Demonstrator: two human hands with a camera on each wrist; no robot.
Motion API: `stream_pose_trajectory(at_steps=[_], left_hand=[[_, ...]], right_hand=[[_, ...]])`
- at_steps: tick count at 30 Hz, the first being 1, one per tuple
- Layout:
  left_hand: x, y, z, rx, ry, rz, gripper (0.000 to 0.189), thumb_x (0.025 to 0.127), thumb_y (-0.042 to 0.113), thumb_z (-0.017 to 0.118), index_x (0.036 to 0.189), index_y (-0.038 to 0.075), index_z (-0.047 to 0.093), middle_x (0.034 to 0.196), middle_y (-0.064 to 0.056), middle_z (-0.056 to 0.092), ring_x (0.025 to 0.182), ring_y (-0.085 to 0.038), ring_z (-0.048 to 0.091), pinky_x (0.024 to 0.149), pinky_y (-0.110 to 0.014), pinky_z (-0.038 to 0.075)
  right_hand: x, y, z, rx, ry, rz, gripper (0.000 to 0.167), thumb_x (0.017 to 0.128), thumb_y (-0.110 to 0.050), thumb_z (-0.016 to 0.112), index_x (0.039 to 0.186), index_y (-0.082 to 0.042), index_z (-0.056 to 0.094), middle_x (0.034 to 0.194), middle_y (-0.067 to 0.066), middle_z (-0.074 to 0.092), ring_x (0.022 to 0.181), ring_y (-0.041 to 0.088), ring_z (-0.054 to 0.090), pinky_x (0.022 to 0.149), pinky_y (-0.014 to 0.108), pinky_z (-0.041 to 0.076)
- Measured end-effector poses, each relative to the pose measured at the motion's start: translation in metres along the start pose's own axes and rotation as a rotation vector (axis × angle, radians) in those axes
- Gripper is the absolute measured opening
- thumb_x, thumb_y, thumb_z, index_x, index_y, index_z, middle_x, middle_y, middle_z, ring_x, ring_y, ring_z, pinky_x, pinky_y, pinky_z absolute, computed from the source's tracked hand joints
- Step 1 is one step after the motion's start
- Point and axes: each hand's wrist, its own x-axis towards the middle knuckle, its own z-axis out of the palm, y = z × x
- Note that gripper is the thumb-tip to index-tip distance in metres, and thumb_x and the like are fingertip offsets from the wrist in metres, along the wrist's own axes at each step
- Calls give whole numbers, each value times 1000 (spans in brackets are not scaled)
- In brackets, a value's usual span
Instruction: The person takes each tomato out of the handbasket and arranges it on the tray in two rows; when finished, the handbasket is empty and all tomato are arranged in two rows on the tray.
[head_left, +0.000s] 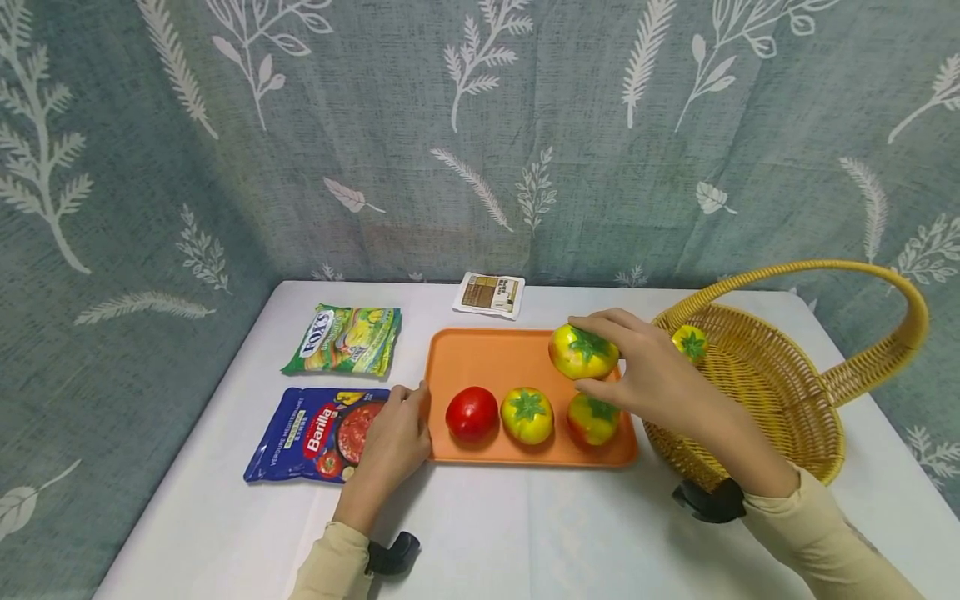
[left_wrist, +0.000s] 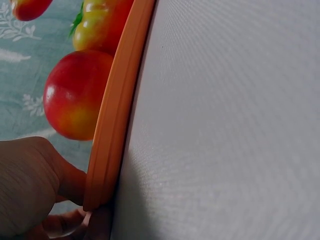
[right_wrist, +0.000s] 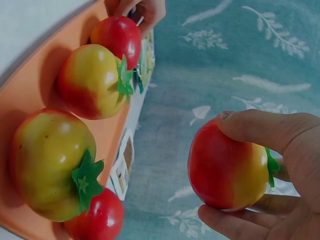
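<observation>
My right hand (head_left: pixel 651 368) holds a yellow-and-red tomato (head_left: pixel 583 353) with green leaves, raised over the right end of an orange tray (head_left: pixel 487 354). Thumb and fingers grip its sides in the right wrist view. On the tray are a red tomato (head_left: pixel 472 414), a yellow tomato (head_left: pixel 527 416) and another yellow-red tomato (head_left: pixel 592 419). The right wrist view also reveals a red tomato (right_wrist: pixel 97 217) partly behind the nearest one. At the tray's left edge, my left hand (head_left: pixel 397 433) pinches the rim, thumb above and fingers beneath in the left wrist view.
A wicker basket (head_left: pixel 806 392) with a tall handle stands at the right, holding a small tomato (head_left: pixel 689 342). On the left lie a green Fox's candy bag (head_left: pixel 345 340) and a blue Barilla pouch (head_left: pixel 315 433). A small brown-and-white packet (head_left: pixel 490 295) lies behind the tray.
</observation>
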Motion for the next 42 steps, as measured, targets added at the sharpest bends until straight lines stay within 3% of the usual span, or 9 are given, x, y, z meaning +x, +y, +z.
stream_pose_trajectory(at_steps=[14,26,42], left_hand=[[1,0,3,12,17,17,58,88,5,69,143,-1,52,115,-19,55,96,-32,60,86,-49,54],[1,-2,3,10,29,32,58,87,4,68,142,-2,52,114,-19,55,95,-32,60,86,-50,53],[-2,-2,2,-2,34,19,59,88,5,70,144,-1,51,113,-17,55,94,-30,59,85,-48,54]], right_hand=[[29,4,17,-4,-74,10,69,79,-29,86,138,-8,58,124,10,60,102,24,61,85,43,55],[54,9,33,-6,-132,41,65,79,-24,85,136,-7,60,126,10,61,107,25,59,91,44,51],[86,20,63,-65,-234,51,60,78,-24,85,130,-5,64,117,12,64,103,27,58,92,43,48]])
